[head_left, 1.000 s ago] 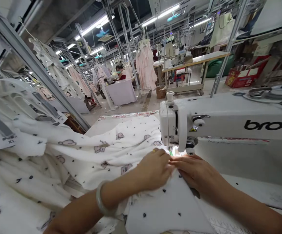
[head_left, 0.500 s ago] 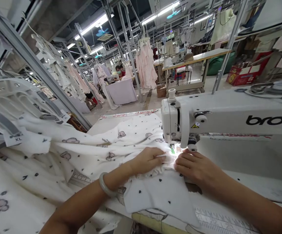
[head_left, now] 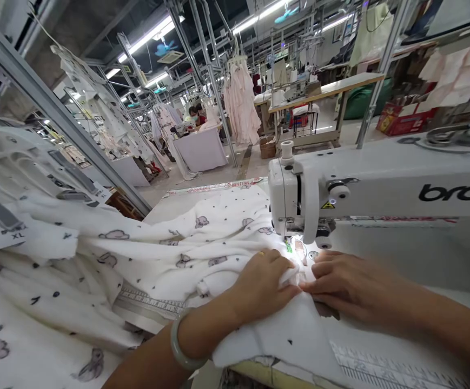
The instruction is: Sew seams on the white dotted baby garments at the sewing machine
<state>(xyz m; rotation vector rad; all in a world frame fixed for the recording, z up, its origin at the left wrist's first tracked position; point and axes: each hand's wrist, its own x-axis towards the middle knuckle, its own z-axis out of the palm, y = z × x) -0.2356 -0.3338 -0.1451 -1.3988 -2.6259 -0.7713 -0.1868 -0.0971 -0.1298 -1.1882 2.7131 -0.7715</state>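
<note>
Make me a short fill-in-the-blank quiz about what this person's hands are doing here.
1. The left hand and right hand both rest on white printed ____ by the needle.
2. The machine just behind the fingers is a ____ machine.
3. The pale bangle sits on the ____ wrist.
4. The size tag at far left reads ____.
Missing words: fabric; sewing; left; XL.
</note>
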